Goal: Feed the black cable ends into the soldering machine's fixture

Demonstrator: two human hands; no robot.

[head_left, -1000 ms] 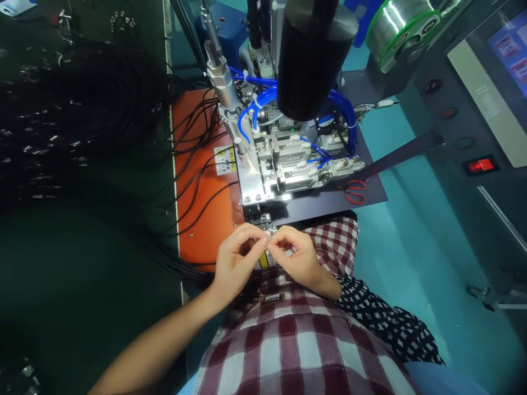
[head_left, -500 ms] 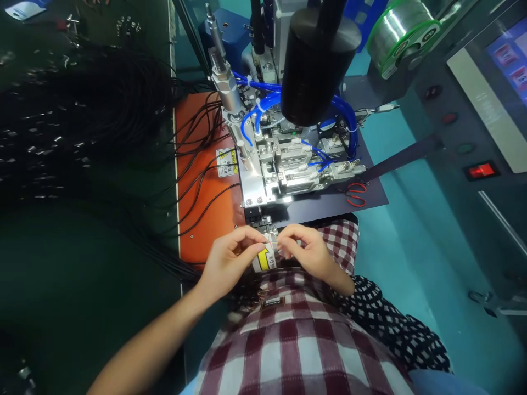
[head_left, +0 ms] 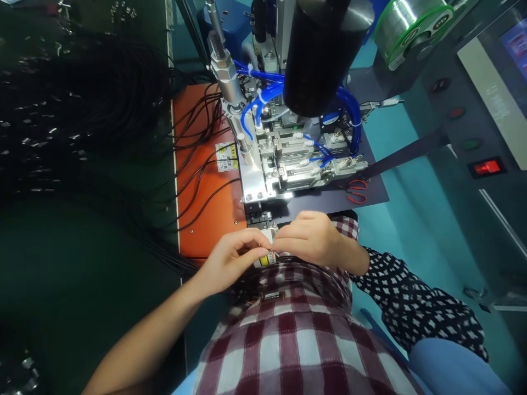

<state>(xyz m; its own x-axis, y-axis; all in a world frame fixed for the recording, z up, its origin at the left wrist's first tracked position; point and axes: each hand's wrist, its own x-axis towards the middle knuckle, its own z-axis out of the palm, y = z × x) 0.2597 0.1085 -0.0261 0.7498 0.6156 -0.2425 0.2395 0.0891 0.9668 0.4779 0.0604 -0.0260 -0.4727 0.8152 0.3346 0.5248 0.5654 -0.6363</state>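
Fine wire strands (head_left: 275,253), presumably light, limp and fragile, best held behind their tips, sit in the closed pinch of the left hand (head_left: 230,259), beside the curled right hand (head_left: 313,240), whose hold is hidden.

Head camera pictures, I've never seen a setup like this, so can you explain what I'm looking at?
All come from one camera on a person's head, looking down at their own bare hands. The left hand pinches what looks like thin wire; the right hand is beside it, its fingertips hidden. Ahead stands a metal machine with blue tubes. Black cables lie across the orange plate on its left; red-handled scissors lie on the dark plate near its right. A green-rimmed spool is at the upper right.
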